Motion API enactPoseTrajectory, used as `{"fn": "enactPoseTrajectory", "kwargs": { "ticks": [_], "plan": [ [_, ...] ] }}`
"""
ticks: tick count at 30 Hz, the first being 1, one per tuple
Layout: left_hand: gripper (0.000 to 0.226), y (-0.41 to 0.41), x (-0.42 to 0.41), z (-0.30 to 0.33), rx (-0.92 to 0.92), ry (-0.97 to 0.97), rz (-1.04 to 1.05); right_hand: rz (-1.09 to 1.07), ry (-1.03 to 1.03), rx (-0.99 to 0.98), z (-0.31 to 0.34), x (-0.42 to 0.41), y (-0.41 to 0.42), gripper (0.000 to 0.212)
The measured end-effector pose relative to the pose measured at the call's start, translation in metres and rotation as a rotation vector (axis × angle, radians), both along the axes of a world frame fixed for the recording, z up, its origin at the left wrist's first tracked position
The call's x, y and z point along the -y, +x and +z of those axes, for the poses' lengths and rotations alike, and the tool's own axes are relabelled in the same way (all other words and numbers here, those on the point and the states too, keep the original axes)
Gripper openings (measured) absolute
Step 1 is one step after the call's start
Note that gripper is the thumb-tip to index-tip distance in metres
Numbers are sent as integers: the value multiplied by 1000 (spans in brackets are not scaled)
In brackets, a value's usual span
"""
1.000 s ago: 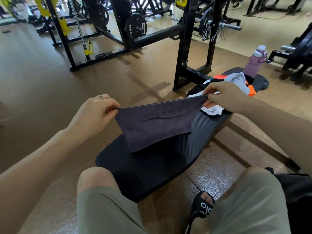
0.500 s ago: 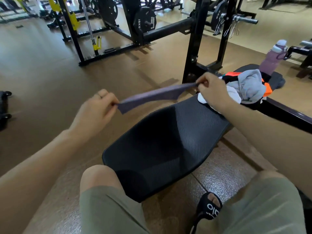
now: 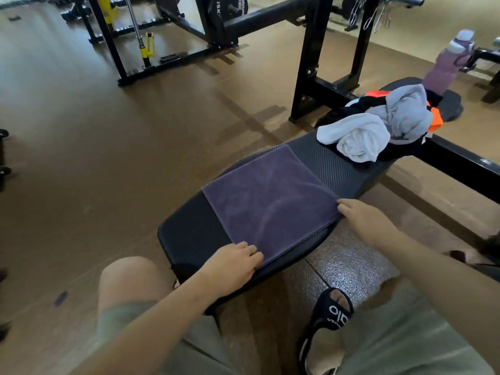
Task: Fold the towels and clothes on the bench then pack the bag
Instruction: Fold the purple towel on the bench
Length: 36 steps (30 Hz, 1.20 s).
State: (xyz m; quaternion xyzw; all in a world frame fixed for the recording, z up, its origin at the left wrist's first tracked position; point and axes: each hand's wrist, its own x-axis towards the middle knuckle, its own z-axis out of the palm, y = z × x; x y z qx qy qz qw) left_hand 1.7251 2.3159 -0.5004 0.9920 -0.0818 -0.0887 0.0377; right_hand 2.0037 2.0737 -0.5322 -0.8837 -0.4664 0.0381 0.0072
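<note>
While the purple towel (image 3: 267, 201) lies flat on the near end of the bench (image 3: 338, 169), I judge this the first folding step. My left hand (image 3: 232, 262) pinches its near left corner; my right hand (image 3: 362, 220) rests at the near right corner, grip unclear. Next comes another fold, keeping edges matched. Unfolded clothes (image 3: 378, 125) wait at the far right.
</note>
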Motion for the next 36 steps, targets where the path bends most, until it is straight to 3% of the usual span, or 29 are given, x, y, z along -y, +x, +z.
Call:
{"fn": "enactPoseTrajectory", "kwargs": {
  "ticks": [6,10,13,20,24,27,30,33,36],
  "plan": [
    [16,-8,2,-12,41,-79,58,18,-108,229,18,-16,-41,34],
    [20,-11,2,-12,46,-96,55,271,75,30,18,-46,-107,41],
    [20,-12,6,-12,40,-79,73,341,113,-104,11,-58,-147,41],
    [21,-8,-12,7,-113,-189,134,343,76,-44,15,-66,-180,29],
    [28,11,-51,18,31,-274,436,452,95,-27,9,-86,-206,43],
    [49,23,-86,15,48,-377,740,434,96,-17,1,-92,-212,51],
    [68,37,-113,6,-32,-466,925,488,78,33,-1,-93,-211,49],
    [73,56,-127,0,-39,-570,1079,544,89,37,-1,-91,-207,47],
    [73,76,-133,-2,-3,-556,1172,581,72,26,-1,-90,-202,42]
  ]
}}
